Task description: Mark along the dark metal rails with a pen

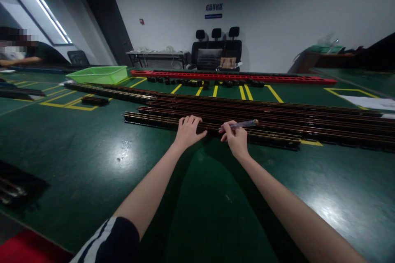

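Observation:
In the middle of the head view, my left hand (pixel 187 132) lies with fingers spread over the nearest of several long dark rails (pixel 148 120). My right hand (pixel 236 137) is closed around a clear-barrelled pen (pixel 245 124), whose back end points to the right. The pen's tip is down by the same rail, to the right of my left hand; I cannot tell whether it touches. Brass-coloured lines run along the rails, which lie side by side across the green table (pixel 197 197).
Behind the rails lie small black parts (pixel 200 84) and a long red slotted bar (pixel 247 76). A green basket (pixel 98 74) stands at back left, a short dark piece (pixel 94 100) before it. More rails (pixel 12 191) lie at left. Another person (pixel 33 55) sits far left; paper (pixel 370 102) lies right.

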`<action>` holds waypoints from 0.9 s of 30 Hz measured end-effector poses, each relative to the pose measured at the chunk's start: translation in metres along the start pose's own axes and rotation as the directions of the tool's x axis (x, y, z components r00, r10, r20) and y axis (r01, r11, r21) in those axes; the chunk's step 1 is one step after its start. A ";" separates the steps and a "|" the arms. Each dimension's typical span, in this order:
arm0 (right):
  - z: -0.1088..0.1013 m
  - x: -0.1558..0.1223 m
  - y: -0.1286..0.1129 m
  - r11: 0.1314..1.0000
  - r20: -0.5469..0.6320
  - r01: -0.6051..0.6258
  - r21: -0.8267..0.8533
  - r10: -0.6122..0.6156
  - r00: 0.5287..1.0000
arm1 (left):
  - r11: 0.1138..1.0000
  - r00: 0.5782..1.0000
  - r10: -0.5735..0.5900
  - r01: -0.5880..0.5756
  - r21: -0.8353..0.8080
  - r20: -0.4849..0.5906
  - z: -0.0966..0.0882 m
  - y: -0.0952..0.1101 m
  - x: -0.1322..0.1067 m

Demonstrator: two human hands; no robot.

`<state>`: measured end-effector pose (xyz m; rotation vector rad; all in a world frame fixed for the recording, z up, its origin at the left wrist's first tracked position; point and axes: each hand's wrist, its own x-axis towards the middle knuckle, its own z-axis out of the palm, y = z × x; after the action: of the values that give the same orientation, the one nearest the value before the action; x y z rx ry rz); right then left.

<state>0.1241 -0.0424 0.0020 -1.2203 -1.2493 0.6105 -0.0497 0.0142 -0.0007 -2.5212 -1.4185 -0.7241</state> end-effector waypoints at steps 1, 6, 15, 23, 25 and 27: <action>0.000 0.000 0.000 1.000 0.003 0.003 0.000 -0.003 1.000 | 1.000 1.000 -0.001 0.001 0.003 -0.001 0.000 0.000 0.000; 0.000 0.000 -0.002 0.999 0.037 0.037 -0.029 -0.035 0.999 | 1.000 1.000 -0.015 0.015 0.008 -0.018 0.003 -0.001 0.000; 0.000 -0.001 -0.002 0.997 0.028 0.056 -0.057 -0.054 0.998 | 1.000 1.000 -0.005 0.005 0.015 -0.025 0.004 -0.001 -0.001; 0.001 -0.001 -0.005 0.997 0.018 0.057 -0.051 -0.056 0.998 | 1.000 0.999 0.002 -0.002 0.007 -0.050 0.001 0.000 -0.002; 0.000 -0.001 -0.005 0.996 0.019 0.063 -0.064 -0.062 0.998 | 1.000 0.999 0.005 -0.005 0.006 -0.045 0.000 0.001 -0.002; 0.000 -0.002 -0.005 0.995 0.020 0.065 -0.074 -0.064 0.998 | 1.000 0.999 0.005 -0.005 0.008 -0.040 0.000 0.001 -0.002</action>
<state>0.1221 -0.0454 0.0064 -1.2339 -1.3311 0.5323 -0.0497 0.0126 -0.0019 -2.4883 -1.3991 -0.7624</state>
